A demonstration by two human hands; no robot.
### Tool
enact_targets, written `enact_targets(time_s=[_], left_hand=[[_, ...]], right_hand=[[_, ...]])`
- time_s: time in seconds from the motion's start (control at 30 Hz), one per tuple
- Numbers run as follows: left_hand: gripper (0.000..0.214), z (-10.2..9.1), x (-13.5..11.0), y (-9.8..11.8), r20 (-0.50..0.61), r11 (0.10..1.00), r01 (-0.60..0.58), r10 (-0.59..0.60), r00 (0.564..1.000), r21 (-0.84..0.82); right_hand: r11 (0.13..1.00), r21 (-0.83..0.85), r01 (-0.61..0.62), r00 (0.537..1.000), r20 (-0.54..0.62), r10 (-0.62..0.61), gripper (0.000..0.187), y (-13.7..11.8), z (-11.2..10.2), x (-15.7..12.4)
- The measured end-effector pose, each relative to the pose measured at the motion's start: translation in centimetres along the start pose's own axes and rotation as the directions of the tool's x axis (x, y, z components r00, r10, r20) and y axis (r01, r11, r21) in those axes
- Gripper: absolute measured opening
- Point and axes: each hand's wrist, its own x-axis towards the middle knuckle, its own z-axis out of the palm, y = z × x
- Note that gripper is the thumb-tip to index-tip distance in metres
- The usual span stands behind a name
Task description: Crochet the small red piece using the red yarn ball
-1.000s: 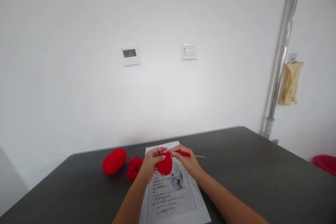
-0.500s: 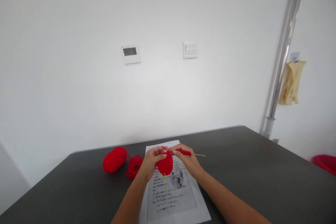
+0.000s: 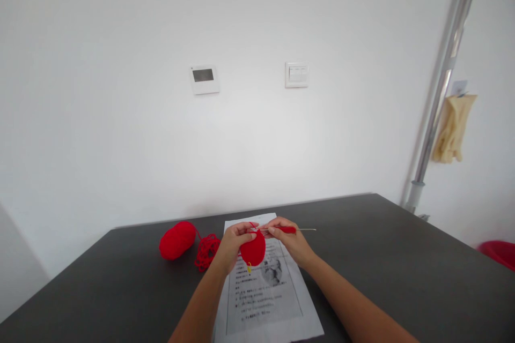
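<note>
Between thumb and fingers, my left hand (image 3: 234,245) pinches a round red crochet piece (image 3: 253,251) by its upper edge. A small yellow stitch marker (image 3: 249,268) dangles from the bottom of that piece. My right hand (image 3: 292,240) is closed on a crochet hook (image 3: 287,230) with a red grip; its thin metal shaft sticks out to the right, and the other end meets the top edge of the work. A strand of red yarn runs over my left fingers. Left of my hands lie a loose tangle of red yarn (image 3: 207,252) and a red yarn ball (image 3: 177,240).
Under my hands a printed sheet (image 3: 273,313) lies on the dark table (image 3: 374,257). On the white wall are a thermostat panel (image 3: 204,80) and a light switch (image 3: 296,75). Yellow gloves (image 3: 454,128) hang beside a metal pole (image 3: 436,112); a red object (image 3: 499,253) shows at right.
The hook has turned from slanting down at its right end to nearly level. Both hands keep their hold, and the view has shifted slightly.
</note>
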Motion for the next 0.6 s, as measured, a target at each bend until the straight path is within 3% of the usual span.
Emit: enact_targets(time_s=[0.3,0.6], left_hand=[[0.029,0.2,-0.2,0.1,0.027,0.999,0.029,-0.030,0.999,0.028],[0.029,0.4,-0.3,0.0,0.040,0.996,0.052,-0.055,0.998,0.075]], right_hand=[[0.990,0.104,-0.097,0.989,0.122,0.084,0.030,-0.7,-0.6,0.1],[0.990,0.054,-0.133,0.972,0.203,0.119,0.032,-1.7,-1.2,0.2]])
